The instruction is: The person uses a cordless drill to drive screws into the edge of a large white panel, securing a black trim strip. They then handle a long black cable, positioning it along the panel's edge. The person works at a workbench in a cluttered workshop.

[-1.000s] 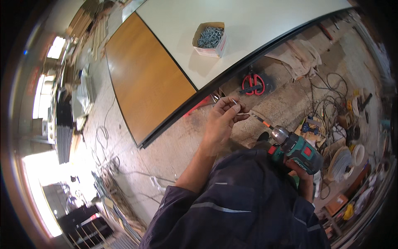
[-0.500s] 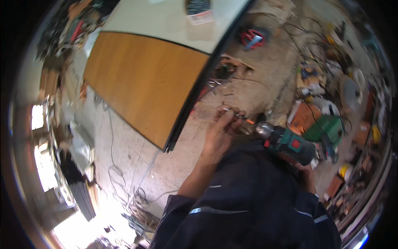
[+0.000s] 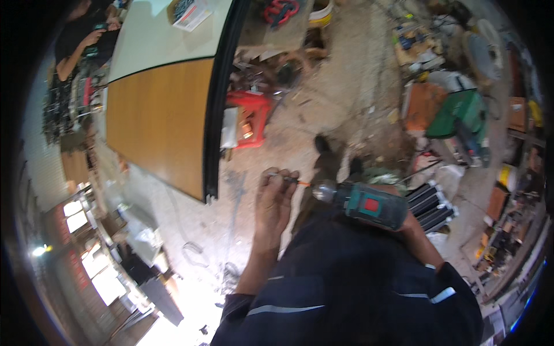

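My right hand (image 3: 412, 229) grips a dark green cordless drill (image 3: 375, 206) with a red patch on its body, in front of my torso. The drill hides most of those fingers. Its round metal chuck (image 3: 325, 191) points left, and a thin orange-tipped bit (image 3: 304, 183) sticks out of it. Just past that tip is my left hand (image 3: 273, 202), palm up, with fingertips pinched together around small dark and pale bits too small to name.
To the left stands a table with a wood-coloured panel (image 3: 161, 124) and a black edge strip (image 3: 212, 124); a box of small fasteners (image 3: 190, 14) sits on its pale part. A red stool (image 3: 254, 118) is beside it. A co-worker's arm (image 3: 78, 55) shows at far left. Black profiles (image 3: 430, 205) lie right.
The view has turned, bringing the red stool, the co-worker and my feet into sight. Both hands and the drill appear further left; the left hand's pinch and the right hand's grip stay.
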Available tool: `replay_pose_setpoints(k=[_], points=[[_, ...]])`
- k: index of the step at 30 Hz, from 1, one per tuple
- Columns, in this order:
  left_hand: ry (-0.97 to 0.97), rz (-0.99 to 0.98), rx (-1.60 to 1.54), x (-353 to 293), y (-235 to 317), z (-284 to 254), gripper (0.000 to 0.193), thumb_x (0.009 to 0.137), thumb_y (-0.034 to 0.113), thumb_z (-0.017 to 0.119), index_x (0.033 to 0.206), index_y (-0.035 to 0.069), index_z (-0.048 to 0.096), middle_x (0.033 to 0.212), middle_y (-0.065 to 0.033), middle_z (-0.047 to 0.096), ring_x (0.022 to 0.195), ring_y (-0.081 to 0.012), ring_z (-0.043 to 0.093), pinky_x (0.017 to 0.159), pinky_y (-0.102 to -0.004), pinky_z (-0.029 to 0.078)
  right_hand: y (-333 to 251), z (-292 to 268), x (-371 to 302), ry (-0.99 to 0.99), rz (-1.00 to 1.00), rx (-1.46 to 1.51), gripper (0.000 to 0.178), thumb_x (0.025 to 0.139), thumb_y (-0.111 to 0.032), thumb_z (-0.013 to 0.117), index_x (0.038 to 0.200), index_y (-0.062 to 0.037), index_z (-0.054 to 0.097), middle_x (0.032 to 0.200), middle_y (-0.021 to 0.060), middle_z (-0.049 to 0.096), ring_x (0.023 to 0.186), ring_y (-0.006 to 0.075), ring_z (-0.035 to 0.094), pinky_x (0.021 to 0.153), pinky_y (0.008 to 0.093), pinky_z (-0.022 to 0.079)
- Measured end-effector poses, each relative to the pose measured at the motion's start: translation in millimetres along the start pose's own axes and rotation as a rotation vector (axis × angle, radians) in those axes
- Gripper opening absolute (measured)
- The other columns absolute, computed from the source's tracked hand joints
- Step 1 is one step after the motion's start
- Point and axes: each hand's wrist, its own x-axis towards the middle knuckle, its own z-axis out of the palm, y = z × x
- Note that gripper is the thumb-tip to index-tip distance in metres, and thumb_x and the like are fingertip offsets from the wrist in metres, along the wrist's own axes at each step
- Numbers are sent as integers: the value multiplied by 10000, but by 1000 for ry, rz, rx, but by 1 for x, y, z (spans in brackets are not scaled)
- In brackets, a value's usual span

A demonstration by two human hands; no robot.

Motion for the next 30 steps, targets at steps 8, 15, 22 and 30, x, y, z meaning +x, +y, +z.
replay_pose_setpoints(k=[8,15,22,30], points=[[188,51,409,-18,6,-4,315,1013,147,623,1292,12,567,1145,-128,681,1131,-273,662,946,-335,550,42,36,-24,67,85,-43,487,803,-154,866,1237,-52,668,1193,123,712,1110,236,690,953,366,549],[540,685,2057,2,104,-60,949,803,270,868,1516,-40,324,1514,-276,393,1409,-427,375,1178,-517,291,61,47,10,179,-15,129,418,820,-90,841,1205,-67,682,1135,71,725,1046,188,696,901,341,569],[439,633,2260,53,133,-112,1072,764,297,881,1536,-87,244,1560,-346,300,1457,-511,272,1198,-556,253,86,82,44,219,18,177,284,846,-47,799,1111,-71,702,1035,43,720,950,146,689,815,300,562],[380,672,2223,55,146,-127,1023,753,280,879,1530,-64,309,1552,-332,338,1453,-480,317,1193,-537,278,104,126,76,190,137,389,455,819,-153,857,1224,-67,669,1136,66,721,1048,180,687,900,358,571]])
